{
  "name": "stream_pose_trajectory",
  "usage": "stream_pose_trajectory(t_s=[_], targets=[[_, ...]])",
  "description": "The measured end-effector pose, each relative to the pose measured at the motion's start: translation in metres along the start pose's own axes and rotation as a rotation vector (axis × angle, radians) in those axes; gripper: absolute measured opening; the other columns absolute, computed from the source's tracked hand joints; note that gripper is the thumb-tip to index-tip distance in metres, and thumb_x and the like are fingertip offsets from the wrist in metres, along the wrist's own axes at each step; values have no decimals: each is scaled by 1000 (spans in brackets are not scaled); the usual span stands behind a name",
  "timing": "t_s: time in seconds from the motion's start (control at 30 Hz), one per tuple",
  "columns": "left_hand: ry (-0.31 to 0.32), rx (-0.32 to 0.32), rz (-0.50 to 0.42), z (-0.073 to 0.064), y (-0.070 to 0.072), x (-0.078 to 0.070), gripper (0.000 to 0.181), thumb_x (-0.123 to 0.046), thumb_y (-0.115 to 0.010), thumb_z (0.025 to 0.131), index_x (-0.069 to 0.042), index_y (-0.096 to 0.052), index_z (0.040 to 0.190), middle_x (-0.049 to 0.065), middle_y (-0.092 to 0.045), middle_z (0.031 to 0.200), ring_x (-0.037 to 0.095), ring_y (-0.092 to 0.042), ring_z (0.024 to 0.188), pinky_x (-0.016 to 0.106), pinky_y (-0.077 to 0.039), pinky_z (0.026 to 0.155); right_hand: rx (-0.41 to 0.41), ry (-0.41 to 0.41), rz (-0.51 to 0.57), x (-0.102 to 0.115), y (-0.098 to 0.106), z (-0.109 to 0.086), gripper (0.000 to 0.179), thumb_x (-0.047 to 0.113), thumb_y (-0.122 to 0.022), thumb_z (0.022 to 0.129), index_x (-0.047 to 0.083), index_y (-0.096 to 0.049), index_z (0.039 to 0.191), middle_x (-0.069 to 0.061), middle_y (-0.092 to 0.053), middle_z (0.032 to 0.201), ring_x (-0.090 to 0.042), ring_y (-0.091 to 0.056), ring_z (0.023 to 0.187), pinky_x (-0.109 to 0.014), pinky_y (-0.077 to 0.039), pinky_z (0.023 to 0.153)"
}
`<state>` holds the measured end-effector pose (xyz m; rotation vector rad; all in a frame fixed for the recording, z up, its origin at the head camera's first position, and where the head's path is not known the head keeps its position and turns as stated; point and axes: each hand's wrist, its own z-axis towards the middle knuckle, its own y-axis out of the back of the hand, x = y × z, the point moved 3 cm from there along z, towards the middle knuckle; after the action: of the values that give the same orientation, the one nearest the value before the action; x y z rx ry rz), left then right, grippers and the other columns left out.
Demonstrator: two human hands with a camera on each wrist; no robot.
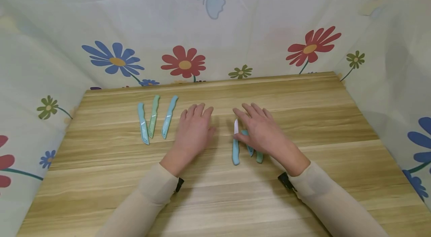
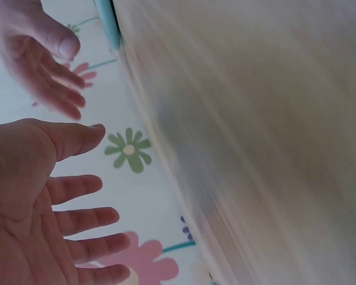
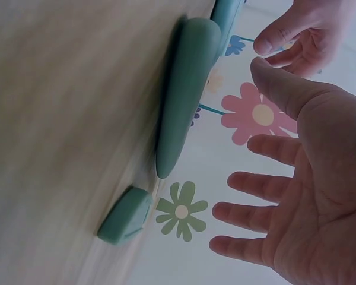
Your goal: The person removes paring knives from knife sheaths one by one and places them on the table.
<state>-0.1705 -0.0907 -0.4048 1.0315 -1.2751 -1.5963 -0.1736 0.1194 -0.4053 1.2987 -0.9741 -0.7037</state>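
My left hand (image 1: 195, 128) is held over the board with its fingers spread, and it holds nothing. Likewise open, my right hand (image 1: 264, 130) hovers over several knife parts, thumb overlapping a light-blue paring knife (image 1: 236, 151) whose pale blade is bare and points away from me. Beside that knife lies a blue blade sheath (image 1: 250, 151), partly covered by the hand. A green handle (image 3: 187, 101) rests on the board under the right palm, with a short green piece (image 3: 127, 215) close by; in the head view the hand mostly hides them.
Left of my left hand, three sheathed knives lie side by side: a blue one (image 1: 143, 123), a green one (image 1: 154, 116) and another blue one (image 1: 170, 116). The wood-grain tabletop (image 1: 215, 199) meets a flower-printed cloth (image 1: 262, 24) at the back and sides.
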Motion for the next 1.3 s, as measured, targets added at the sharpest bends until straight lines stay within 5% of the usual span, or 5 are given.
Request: stream_pose_trajectory(t_s=[0.37, 0.93, 1.3], targets=[[85, -23, -29, 7, 10, 35, 64, -35, -77, 99, -4, -54, 150, 20, -53, 148, 45, -45, 140, 63, -39, 112, 31, 8, -7, 4, -2, 4, 87, 61, -70, 98, 19, -36, 166, -18, -32, 169, -44, -26, 156, -66, -25, 122], [258, 58, -69, 37, 19, 101, 56, -32, -64, 106, 10, -53, 142, 31, -53, 141, 51, -52, 127, 64, -50, 99, 1, 53, 18, 22, 9, 18, 84, 57, -75, 96, 16, -44, 162, -17, -39, 165, -40, -35, 153, -60, -32, 121], [232, 143, 35, 59, 9, 125, 47, -28, -62, 106, 14, -62, 127, 32, -56, 134, 53, -51, 124, 65, -44, 106, 8, 87, 5, 34, 9, 26, 83, 56, -75, 96, 16, -44, 162, -16, -39, 165, -40, -35, 153, -59, -32, 121]])
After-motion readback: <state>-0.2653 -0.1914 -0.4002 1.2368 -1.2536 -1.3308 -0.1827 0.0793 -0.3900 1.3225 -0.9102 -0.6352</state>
